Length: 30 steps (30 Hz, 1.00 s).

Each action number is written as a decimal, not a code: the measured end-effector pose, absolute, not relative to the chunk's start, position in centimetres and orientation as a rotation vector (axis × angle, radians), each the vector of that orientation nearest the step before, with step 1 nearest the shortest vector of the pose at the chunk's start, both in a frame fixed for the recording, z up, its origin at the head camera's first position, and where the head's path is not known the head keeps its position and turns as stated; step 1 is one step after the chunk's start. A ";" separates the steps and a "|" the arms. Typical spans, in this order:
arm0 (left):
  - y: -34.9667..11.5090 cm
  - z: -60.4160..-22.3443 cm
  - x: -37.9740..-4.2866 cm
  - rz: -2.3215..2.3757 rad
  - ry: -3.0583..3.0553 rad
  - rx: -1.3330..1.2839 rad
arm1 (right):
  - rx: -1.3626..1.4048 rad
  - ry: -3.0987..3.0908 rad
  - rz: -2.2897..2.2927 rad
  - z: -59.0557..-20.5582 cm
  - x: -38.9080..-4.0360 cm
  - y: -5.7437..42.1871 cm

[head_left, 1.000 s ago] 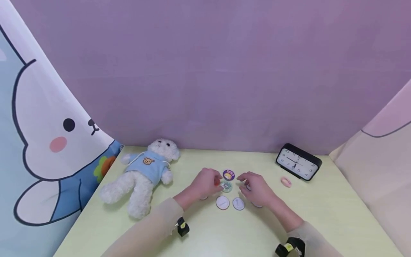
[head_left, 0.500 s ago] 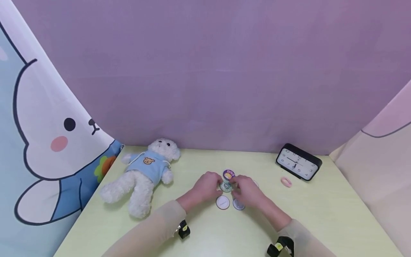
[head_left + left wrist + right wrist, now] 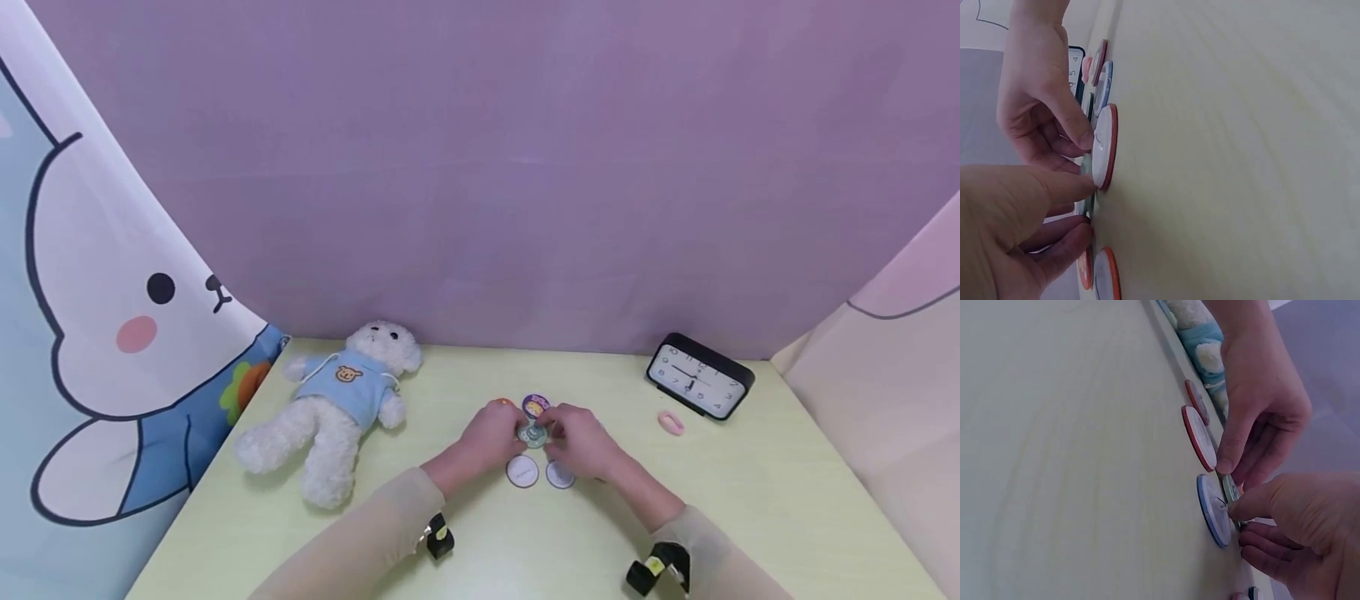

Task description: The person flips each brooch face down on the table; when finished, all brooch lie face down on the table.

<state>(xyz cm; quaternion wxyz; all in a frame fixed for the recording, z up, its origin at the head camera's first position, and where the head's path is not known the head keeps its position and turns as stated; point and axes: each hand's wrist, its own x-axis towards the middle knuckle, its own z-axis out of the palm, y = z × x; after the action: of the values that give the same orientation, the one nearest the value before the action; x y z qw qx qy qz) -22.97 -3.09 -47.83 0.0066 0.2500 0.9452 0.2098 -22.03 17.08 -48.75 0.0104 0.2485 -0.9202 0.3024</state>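
Note:
A round green pin badge [image 3: 532, 435] sits between my two hands in the head view. My left hand [image 3: 491, 435] pinches its left edge, thumb nearest me. From the other side my right hand [image 3: 581, 442] grips the right edge, its fingers curled. Just behind lies a purple badge [image 3: 536, 406], near the right fingertips. On the near side two badges lie white back up: a red-rimmed one [image 3: 1105, 147] and a blue-rimmed one [image 3: 1214, 510]. An orange badge [image 3: 504, 402] is mostly hidden behind my left hand. Whether the green badge is off the table cannot be told.
A white plush toy in a blue top [image 3: 345, 400] lies on the left of the pale table [image 3: 480, 550]. At the back right stands a black clock [image 3: 700, 377], with a pink ring-shaped item [image 3: 671, 422] before it. A purple backdrop [image 3: 480, 183] rises behind.
My right hand has moved left, in to the green badge. My left hand has shifted slightly down and right, closing on that badge's left edge, and the orange badge now peeks out behind it.

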 end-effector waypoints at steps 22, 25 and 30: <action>-3.3 -46.0 -22.3 1.323 3.054 0.943 | 0.714 -2.536 1.182 -47.3 -22.0 18.6; -3.2 -46.0 -22.2 1.224 3.097 1.014 | 0.717 -2.508 1.199 -47.0 -21.9 18.8; -3.1 -46.0 -22.2 1.233 3.072 1.091 | 0.734 -2.503 1.243 -46.6 -21.7 18.9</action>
<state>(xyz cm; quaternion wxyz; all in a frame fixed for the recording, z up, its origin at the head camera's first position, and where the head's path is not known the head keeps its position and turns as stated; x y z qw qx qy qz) -22.19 -3.08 -46.03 -0.1710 0.3084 0.8685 0.3484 -21.68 18.87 -46.59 0.1257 0.2519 -0.8594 0.4269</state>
